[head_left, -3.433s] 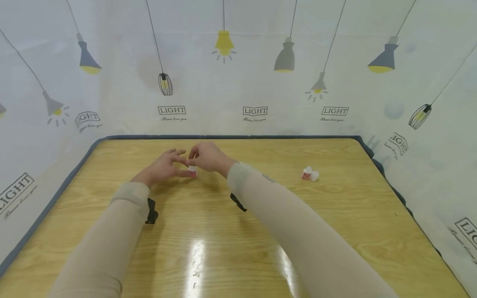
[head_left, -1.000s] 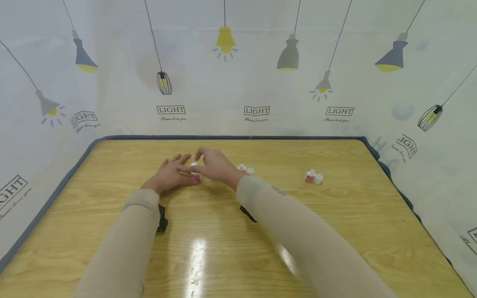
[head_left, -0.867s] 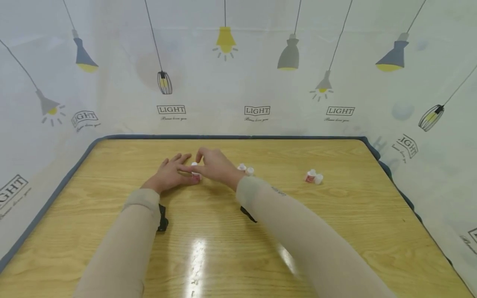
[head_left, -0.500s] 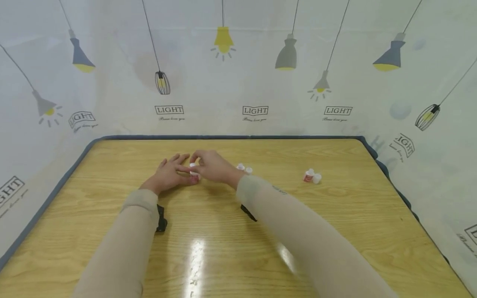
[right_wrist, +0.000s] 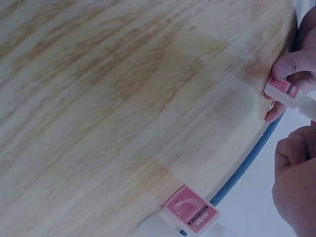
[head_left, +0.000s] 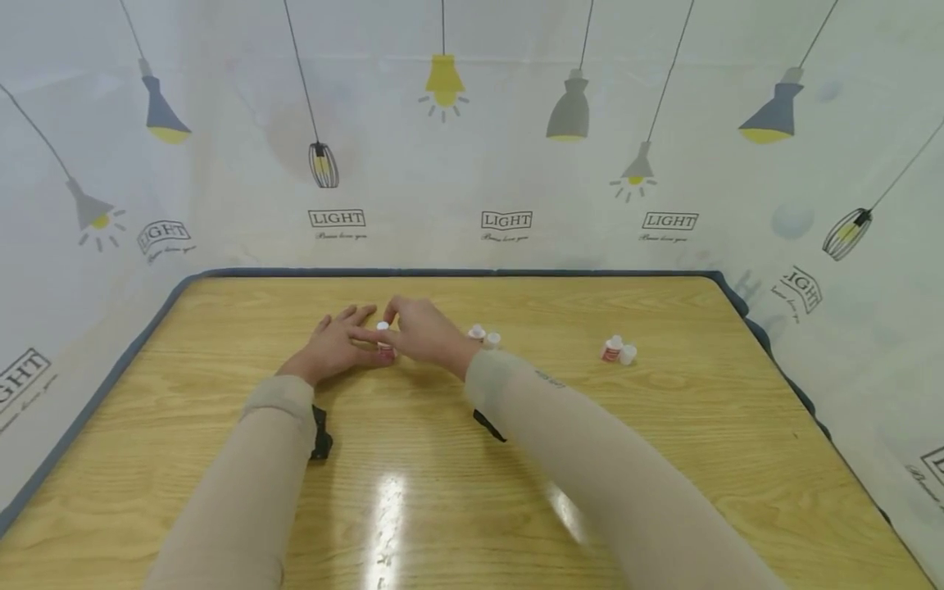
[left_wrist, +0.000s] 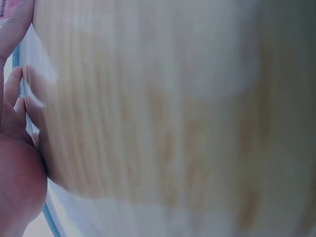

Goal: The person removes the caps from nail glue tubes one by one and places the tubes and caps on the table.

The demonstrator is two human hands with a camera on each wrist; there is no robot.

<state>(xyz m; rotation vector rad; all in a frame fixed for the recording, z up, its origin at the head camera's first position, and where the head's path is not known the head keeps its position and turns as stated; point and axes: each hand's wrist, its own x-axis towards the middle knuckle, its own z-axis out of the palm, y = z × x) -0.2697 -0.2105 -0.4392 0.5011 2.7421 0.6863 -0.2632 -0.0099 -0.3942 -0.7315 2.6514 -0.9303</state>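
Bottle (right_wrist: 283,90), pink-labelled, upright between my hands over the tabletop (head_left: 435,508), left of centre. Left hand (head_left: 332,347) pinches it, outer fingers spread. Right hand (head_left: 428,331) at its white top (right_wrist: 308,107), fingers curled; cannot tell whether they pinch it. Rightward: second bottle (head_left: 476,333), then third bottle (head_left: 611,351), each with a white cap (head_left: 628,354) just beside.

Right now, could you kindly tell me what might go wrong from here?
The left grip pinches the small white plastic bottle with a pink label, so it could tip or slip if the right grip pulls on its round white cap.
The beige right sleeve appears close to a second, uncapped pink-labelled white bottle and the loose white cap beside it, so drawing back might knock them over.
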